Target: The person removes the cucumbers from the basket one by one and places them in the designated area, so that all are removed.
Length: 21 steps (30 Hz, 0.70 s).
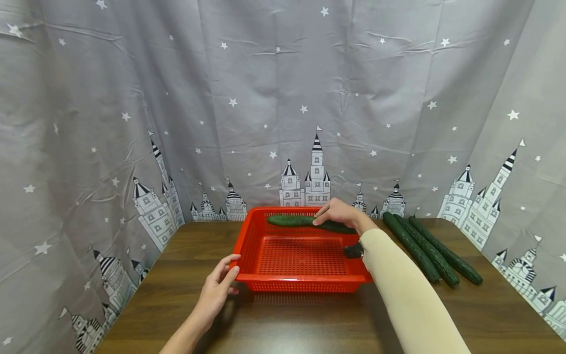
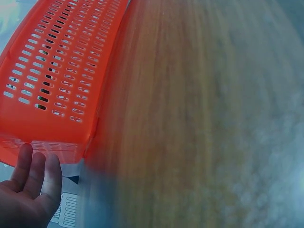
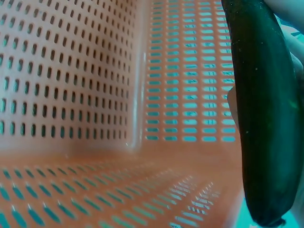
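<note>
A red perforated plastic basket (image 1: pixel 300 278) stands on the brown wooden table. Over its far side my right hand (image 1: pixel 340 212) grips a long green cucumber (image 1: pixel 289 221) lying crosswise; in the right wrist view the cucumber (image 3: pixel 266 114) is close to the lens, above the slotted basket wall and floor (image 3: pixel 66 76). My left hand (image 1: pixel 215 287) is at the basket's near left corner, thumb and fingers on the rim. From the left wrist, several of its fingers look extended beside the basket's slotted side (image 2: pixel 57 66); the thumb is hidden there.
Three more cucumbers (image 1: pixel 431 248) lie side by side on the table to the right of the basket. Behind the table (image 1: pixel 190 255) hangs a grey curtain (image 1: pixel 265 98) printed with stars and castles. A dark device (image 1: pixel 353 251) is strapped at my right wrist.
</note>
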Available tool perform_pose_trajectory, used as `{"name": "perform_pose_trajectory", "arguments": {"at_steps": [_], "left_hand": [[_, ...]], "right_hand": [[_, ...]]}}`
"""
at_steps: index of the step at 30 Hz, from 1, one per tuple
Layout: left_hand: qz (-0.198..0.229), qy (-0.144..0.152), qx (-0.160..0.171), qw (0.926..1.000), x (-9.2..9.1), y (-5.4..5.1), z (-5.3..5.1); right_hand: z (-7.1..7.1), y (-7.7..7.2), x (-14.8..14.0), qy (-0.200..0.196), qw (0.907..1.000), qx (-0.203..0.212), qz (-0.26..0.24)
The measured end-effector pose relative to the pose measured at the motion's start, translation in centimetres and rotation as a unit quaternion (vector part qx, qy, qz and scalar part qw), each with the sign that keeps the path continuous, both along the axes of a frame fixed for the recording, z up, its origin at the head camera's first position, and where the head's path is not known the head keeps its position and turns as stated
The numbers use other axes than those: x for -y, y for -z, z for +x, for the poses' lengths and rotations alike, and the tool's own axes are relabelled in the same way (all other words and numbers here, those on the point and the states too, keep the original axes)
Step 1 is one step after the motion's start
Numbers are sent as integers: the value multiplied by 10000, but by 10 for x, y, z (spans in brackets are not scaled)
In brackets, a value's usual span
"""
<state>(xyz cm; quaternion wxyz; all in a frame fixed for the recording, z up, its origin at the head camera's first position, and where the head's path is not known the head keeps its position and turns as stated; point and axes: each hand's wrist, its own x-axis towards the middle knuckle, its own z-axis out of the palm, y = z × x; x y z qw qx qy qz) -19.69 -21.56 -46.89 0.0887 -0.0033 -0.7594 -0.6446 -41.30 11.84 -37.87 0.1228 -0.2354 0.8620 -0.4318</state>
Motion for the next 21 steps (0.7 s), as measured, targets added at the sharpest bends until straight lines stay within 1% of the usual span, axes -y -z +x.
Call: {"name": "perform_pose_trajectory", "arguments": {"at_steps": [4,10,15,21], "left_hand": [[-15,-13,-35,10000,0,0,0],[-14,-8,-32,10000,-1,0,0],[-34,8,-21,10000,-1,-1,0],[-62,-15,-38,10000,0,-2,1]], "right_hand": [[1,-6,-10,128,9999,-58,-61],[1,-12,-27,288,9993,-15,-245],[4,-20,-41,411,9986,4,-334],[7,-25,-57,681,9964,-49,-497]]}}
